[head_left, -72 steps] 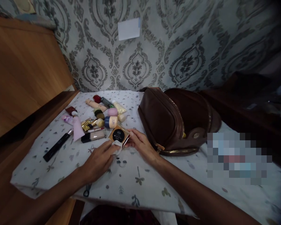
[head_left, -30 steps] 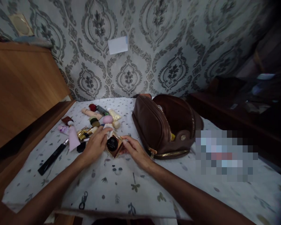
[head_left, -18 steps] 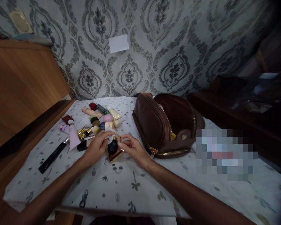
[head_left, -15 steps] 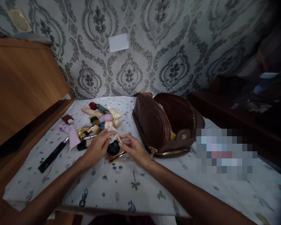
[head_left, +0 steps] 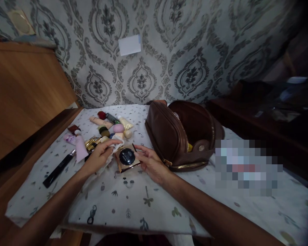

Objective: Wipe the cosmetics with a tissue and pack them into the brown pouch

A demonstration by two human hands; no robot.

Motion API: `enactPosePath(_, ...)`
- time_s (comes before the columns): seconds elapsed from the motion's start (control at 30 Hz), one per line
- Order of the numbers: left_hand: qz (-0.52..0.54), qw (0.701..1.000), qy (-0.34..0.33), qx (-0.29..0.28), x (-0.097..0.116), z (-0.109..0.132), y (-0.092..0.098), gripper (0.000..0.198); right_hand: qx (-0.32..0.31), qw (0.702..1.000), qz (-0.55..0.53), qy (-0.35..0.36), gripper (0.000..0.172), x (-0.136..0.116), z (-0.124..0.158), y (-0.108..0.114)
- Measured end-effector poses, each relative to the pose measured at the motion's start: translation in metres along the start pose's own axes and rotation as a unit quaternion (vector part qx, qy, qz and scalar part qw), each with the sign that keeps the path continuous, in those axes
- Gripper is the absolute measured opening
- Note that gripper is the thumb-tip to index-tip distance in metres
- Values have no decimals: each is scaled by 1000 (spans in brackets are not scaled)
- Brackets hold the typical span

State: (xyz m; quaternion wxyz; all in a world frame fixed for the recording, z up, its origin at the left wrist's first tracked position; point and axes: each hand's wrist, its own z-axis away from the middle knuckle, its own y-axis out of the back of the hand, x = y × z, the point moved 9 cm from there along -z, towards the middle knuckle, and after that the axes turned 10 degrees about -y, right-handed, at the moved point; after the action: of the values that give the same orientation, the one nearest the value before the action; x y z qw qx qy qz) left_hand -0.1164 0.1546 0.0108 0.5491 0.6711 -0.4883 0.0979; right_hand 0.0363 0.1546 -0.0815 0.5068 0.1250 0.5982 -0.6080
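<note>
My left hand (head_left: 100, 156) pinches a crumpled white tissue or cloth (head_left: 118, 142), part of which also trails below the fingers. A gold square compact (head_left: 129, 167) with a round black centre lies in front of it, tilted slightly. My right hand (head_left: 152, 163) grips the compact at its right edge, thumb on top. Close behind my left hand are a pink round container (head_left: 118, 128), a small cream-coloured round item (head_left: 128, 133) and several gold tubes (head_left: 91, 142), partly hidden. To the right stands a brown cosmetic bag (head_left: 164, 131), unzipped at the top.
A pale pink tube (head_left: 80, 149) and a long black brush-like item (head_left: 59, 171) lie left of my hands. Farther back are a cream tube (head_left: 125, 122) and a red item (head_left: 101, 115). A blurred-out patch (head_left: 247, 167) covers something right of the bag. Wooden furniture (head_left: 28, 82) borders the left.
My left hand with the tissue has moved slightly left and down off the compact. My right hand has shifted right and taken hold of the compact's edge, uncovering its black centre.
</note>
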Motion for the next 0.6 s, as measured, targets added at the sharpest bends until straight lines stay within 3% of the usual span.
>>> enactPosePath(0.13,20,997,20,74,-1,5,7,36,11,997,-76,-17,49,1,0,1)
enactPosePath(0.27,-35,992,-5,121,5,9,6,37,7,990,-139,-27,47,4,-1,2)
enactPosePath(0.6,-99,989,-49,102,28,19,-14,48,-30,974,-222,-24,34,5,-5,5)
